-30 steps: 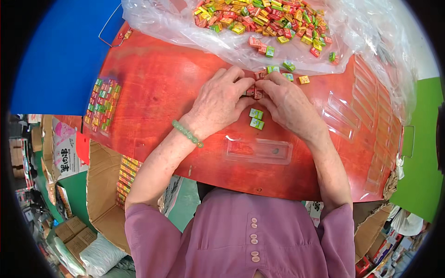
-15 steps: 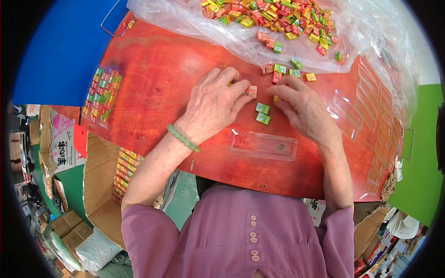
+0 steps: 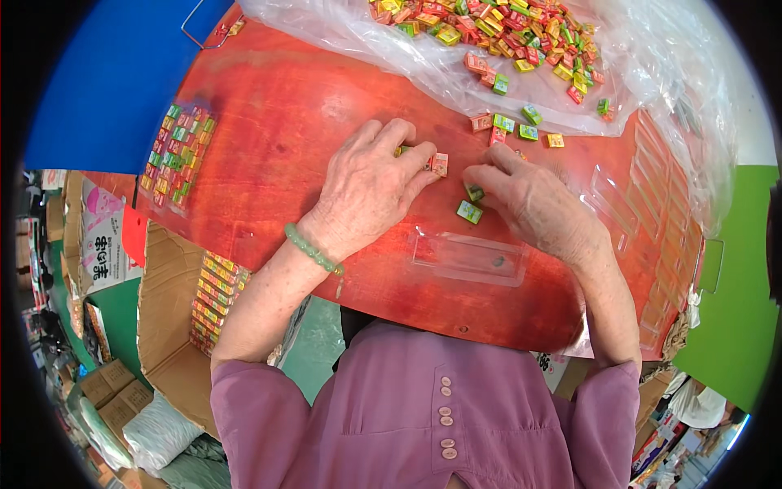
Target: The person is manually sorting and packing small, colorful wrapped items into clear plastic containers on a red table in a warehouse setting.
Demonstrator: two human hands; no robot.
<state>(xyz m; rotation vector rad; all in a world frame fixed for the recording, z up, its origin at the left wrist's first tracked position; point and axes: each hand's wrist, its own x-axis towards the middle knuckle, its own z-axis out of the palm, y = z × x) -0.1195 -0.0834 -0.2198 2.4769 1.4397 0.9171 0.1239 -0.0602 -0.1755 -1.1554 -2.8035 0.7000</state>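
Note:
My left hand (image 3: pixel 368 178), with a green bead bracelet (image 3: pixel 312 247) at the wrist, curls around a short row of small candy-sized boxes. A red box (image 3: pixel 440 165) sticks out past its fingertips, and a bit of green and yellow shows between the fingers. My right hand (image 3: pixel 544 202) is closed over a small green box (image 3: pixel 473 192), its thumb and fingers on it. Just below lies another green box (image 3: pixel 468 212) on the red table (image 3: pixel 285 106). Nearer to me rests a clear plastic tray (image 3: pixel 468 259). Several loose boxes (image 3: pixel 503 123) lie beyond my right hand.
A big pile of coloured boxes (image 3: pixel 521 37) sits on clear plastic sheeting (image 3: pixel 326 24) at the far side. Filled trays (image 3: pixel 177 155) stand at the left edge; more clear trays (image 3: pixel 652 204) lie at right. Below left, an open carton (image 3: pixel 167 301) holds filled packs (image 3: pixel 216 297).
My right hand has moved left and nearer, onto one of the two green boxes. My left hand stays nearly in place with its row of boxes. The view has shifted slightly.

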